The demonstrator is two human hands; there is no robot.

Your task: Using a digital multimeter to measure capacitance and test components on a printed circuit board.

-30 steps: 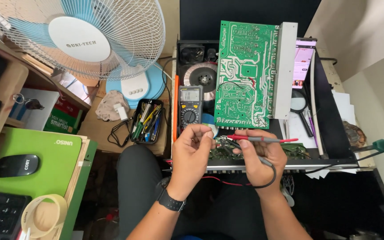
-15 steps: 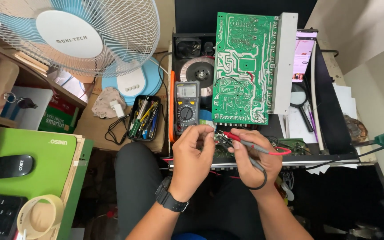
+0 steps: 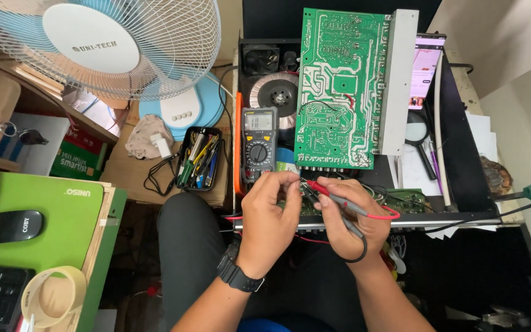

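My right hand [image 3: 353, 222] grips two multimeter probes, a red one [image 3: 333, 195] and a black one, their tips aimed left over a small circuit board [image 3: 404, 200] at the front of an open amplifier chassis. My left hand [image 3: 270, 216] is pinched close to the probe tips; what it holds is too small to tell. A dark multimeter [image 3: 259, 144] with a dial lies just beyond my left hand. A large green circuit board [image 3: 339, 86] stands tilted up behind the hands, its solder side facing me. A black watch sits on my left wrist.
A white and blue desk fan [image 3: 106, 55] stands at left. A black tray of hand tools [image 3: 198, 158] sits beside the multimeter. A toroidal transformer [image 3: 275, 92], a phone [image 3: 424, 71], a magnifier [image 3: 418, 132], a mouse [image 3: 10, 225] on a green mat, and a tape roll [image 3: 53, 296] are around.
Both hands have shifted slightly left and nearer to the multimeter, and the probe tips now point at the small board's left end. The view moved a little.
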